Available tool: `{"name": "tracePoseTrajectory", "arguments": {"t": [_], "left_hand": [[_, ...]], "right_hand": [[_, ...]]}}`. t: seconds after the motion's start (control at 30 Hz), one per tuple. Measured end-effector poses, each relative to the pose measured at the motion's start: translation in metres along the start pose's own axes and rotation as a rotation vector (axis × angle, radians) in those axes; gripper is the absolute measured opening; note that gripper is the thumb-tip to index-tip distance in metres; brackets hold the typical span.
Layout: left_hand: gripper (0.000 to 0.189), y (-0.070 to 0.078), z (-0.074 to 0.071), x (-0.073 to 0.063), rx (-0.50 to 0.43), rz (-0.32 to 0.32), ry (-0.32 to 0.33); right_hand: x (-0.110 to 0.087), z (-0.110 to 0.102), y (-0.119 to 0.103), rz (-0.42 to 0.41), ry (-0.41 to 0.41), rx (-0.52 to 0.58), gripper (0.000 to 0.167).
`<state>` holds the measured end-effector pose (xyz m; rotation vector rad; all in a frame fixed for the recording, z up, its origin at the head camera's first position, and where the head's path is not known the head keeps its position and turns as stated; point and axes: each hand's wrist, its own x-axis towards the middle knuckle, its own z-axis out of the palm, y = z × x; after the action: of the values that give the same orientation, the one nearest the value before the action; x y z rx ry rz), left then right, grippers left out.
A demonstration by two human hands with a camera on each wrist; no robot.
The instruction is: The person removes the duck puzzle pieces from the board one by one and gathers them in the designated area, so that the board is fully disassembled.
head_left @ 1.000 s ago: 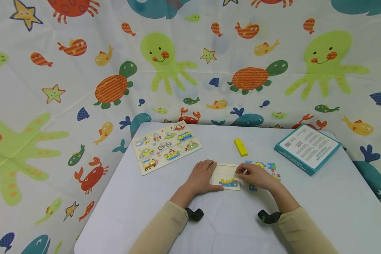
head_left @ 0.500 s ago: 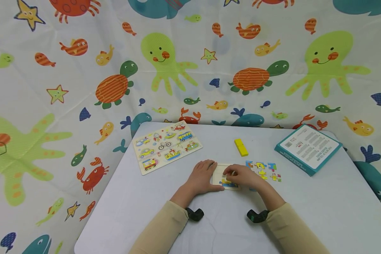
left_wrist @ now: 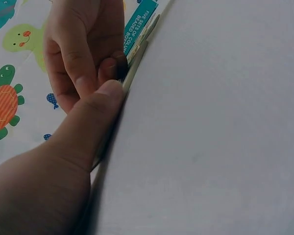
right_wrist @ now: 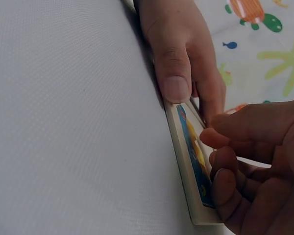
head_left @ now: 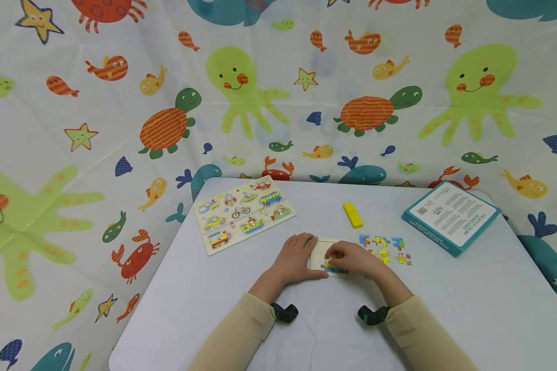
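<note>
In the head view my left hand (head_left: 295,259) rests at the left side of a small wooden puzzle tray (head_left: 316,261), its thumb along the near edge. The right wrist view shows that thumb on the corner of the tray. A blue-and-yellow part of a picture (right_wrist: 193,147) lies inside the tray along the near side. Over the tray's right half is my right hand (head_left: 355,257), fingers curled and thumb close to the index finger. Whether a puzzle piece is between those fingertips is hidden. To the right lie several loose jigsaw pieces (head_left: 384,254), partly behind the right hand.
A wooden vehicle puzzle board (head_left: 243,215) lies at the back left. Behind the tray is a yellow block-like box (head_left: 353,215). A teal box (head_left: 450,217) with a white label sits at the back right. A sea-animal cloth (head_left: 278,103) hangs behind the white table (head_left: 167,319).
My right hand has moved left from beside the loose pieces to over the tray, uncovering more of those pieces. The left hand has stayed on the tray.
</note>
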<state>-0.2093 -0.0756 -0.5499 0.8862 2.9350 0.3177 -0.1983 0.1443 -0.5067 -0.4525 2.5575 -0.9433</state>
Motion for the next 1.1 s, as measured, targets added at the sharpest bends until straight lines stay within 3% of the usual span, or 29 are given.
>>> {"name": "tracePoseTrajectory", "arguments": {"t": [0.33, 1.1], "left_hand": [[0.11, 0.0007, -0.0005, -0.0001, 0.005, -0.007, -0.002], [0.109, 0.0025, -0.0019, 0.0002, 0.001, -0.01, -0.01]], "right_hand": [[0.0005, -0.0003, -0.0028, 0.008, -0.022, -0.007, 0.004], [-0.0042, 0.0011, 0.0008, 0.018, -0.031, 0.107, 0.006]]}}
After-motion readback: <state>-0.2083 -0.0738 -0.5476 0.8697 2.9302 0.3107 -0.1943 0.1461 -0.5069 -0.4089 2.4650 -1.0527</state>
